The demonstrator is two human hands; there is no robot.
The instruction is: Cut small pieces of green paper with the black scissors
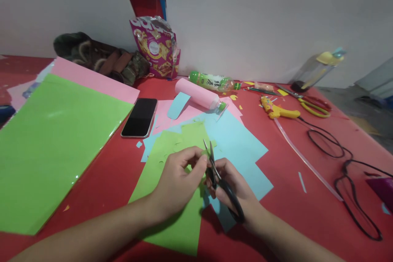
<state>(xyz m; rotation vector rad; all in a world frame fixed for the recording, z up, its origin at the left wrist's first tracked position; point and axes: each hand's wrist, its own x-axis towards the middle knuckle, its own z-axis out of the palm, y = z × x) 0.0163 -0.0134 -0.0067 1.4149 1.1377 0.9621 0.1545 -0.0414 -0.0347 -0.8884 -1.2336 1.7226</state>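
Between thumb and forefinger, my left hand (181, 180) pinches a small piece of green paper (206, 152). My right hand (235, 186) is closed on black-handled scissors (229, 192), whose blades point away from me, slightly parted at the green piece. Under both hands lies a cut green sheet (172, 221), with small green scraps on its far part. Light blue paper (245, 143) spreads beneath and to the right. Farther off, a bottle wrapped in pink paper (198, 93) lies on its side, a blue paper strip (178, 105) against it.
A phone (140, 118) and a pack of coloured paper (67, 147) lie left. At the back are a snack bag (156, 47) and a green-labelled bottle (213, 81). A yellow glue gun (278, 109) with a trailing cord, larger scissors (313, 104) and a tumbler (317, 69) are right.
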